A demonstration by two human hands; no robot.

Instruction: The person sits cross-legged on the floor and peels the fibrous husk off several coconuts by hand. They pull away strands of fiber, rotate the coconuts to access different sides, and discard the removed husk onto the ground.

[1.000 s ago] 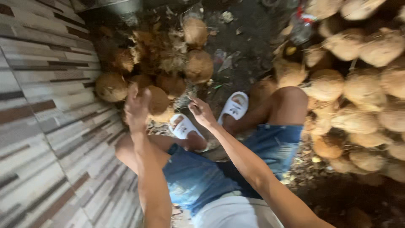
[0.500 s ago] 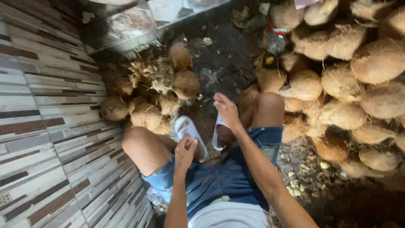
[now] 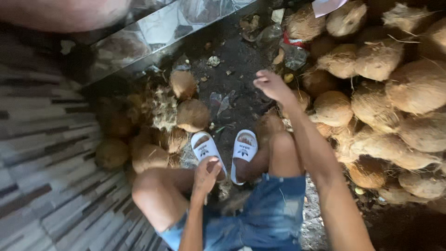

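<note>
I am seated with my knees bent, in blue denim shorts (image 3: 274, 209) and white slide sandals (image 3: 206, 151). My left hand (image 3: 207, 173) hangs low between my knees, fingers loosely curled and holding nothing, just above the left sandal. My right hand (image 3: 273, 86) reaches forward and to the right, fingers apart and empty, close to a husked brown coconut (image 3: 331, 108) at the edge of a big pile. A smaller group of coconuts (image 3: 193, 115) lies to the front left of my feet.
A large heap of coconuts (image 3: 399, 93) fills the right side. A striped tiled wall (image 3: 42, 153) runs along the left, and a tiled ledge (image 3: 153, 32) crosses the top. Dark dirt ground (image 3: 237, 69) with scraps and a crumpled plastic bottle (image 3: 292, 51) lies ahead.
My left hand has dropped from the small coconut group down to between my knees. My right hand has swung out to the right, toward the big pile. The view has tilted upward.
</note>
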